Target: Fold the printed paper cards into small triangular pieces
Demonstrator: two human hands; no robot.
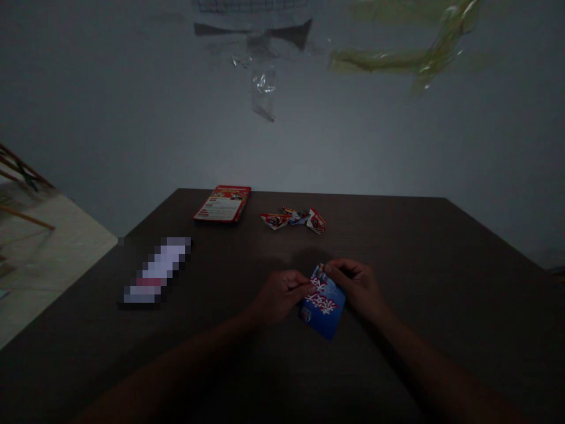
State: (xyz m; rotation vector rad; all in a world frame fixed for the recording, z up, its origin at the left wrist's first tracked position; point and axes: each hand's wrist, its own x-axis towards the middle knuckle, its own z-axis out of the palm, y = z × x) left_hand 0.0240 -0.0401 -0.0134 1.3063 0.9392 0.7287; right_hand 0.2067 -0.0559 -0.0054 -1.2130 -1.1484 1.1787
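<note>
A blue card (324,306) with white and red lettering is held tilted above the dark table. My left hand (285,292) pinches its left edge between thumb and fingers. At its upper right corner, my right hand (355,285) grips it with the thumb on top. A small patch with a picture shows at the card's top end, between the two hands; whether it is folded there I cannot tell. Beyond my hands lies a folded, twisted piece of printed paper (276,221) in red, white and blue.
On the dark table (419,247), a stack of red-and-white printed cards or leaflets (223,203) lies at the back left. A phone-like slab with a blurred-out screen (159,268) is at the left. The wall (375,129) rises behind the table.
</note>
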